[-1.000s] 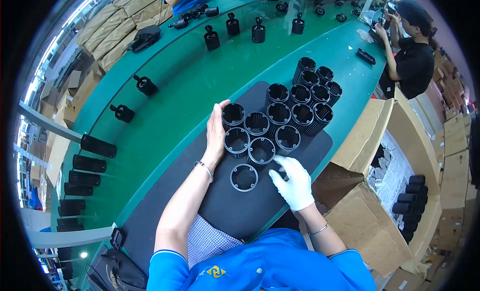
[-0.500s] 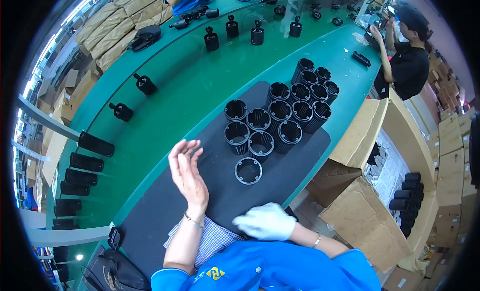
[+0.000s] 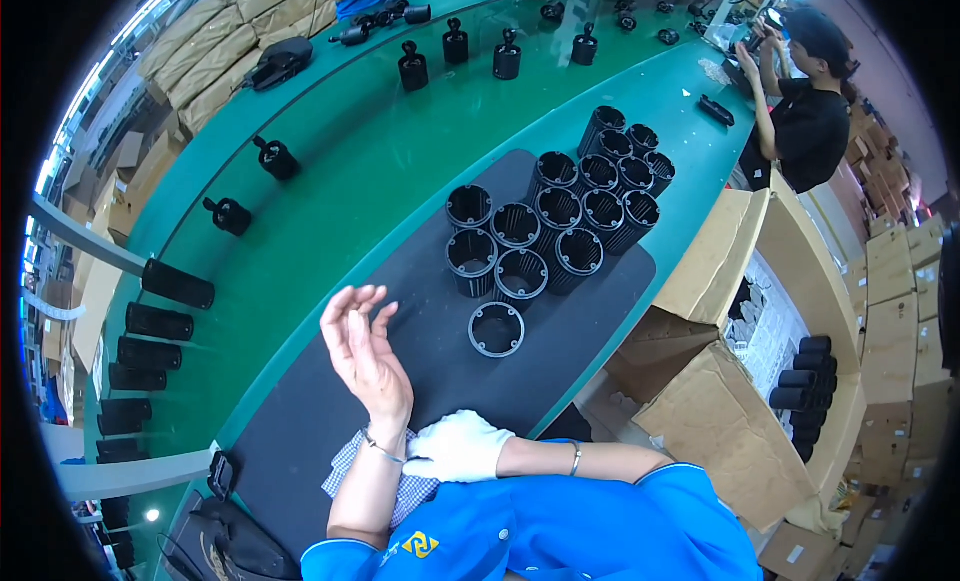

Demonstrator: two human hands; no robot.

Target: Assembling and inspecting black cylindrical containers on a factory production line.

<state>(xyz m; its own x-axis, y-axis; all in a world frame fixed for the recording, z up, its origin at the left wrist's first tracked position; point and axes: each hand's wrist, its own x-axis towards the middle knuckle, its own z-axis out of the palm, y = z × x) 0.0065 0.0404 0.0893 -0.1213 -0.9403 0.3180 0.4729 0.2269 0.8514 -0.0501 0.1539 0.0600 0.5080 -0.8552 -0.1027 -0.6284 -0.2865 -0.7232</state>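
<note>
My bare left hand [image 3: 368, 356] is raised over the dark mat [image 3: 300, 431], fingers apart and slightly curled, with nothing in it. A bracelet circles that wrist. My right hand [image 3: 462, 448], in a white glove, lies close beside the left wrist with its fingers closed on a checked cloth [image 3: 345, 468]; the fingertips are partly hidden. Beyond my hands stands a black ribbed cylinder [image 3: 497, 330], upright with its open rim facing up. Behind it, a cluster of several like black cylinders [image 3: 558, 209] stands upright on the mat and the green table.
A green belt [image 3: 340, 201] carries several black fittings [image 3: 278, 158]; black cylinders [image 3: 178, 283] lie along its left side. An open carton [image 3: 700, 411] with black parts stands right. A black bag [image 3: 230, 541] lies lower left. A person in black [image 3: 808, 121] works at far right.
My right hand has moved left across the mat onto the cloth, beside my left wrist. My left hand stays raised, shifted slightly left. The view has tilted a little.
</note>
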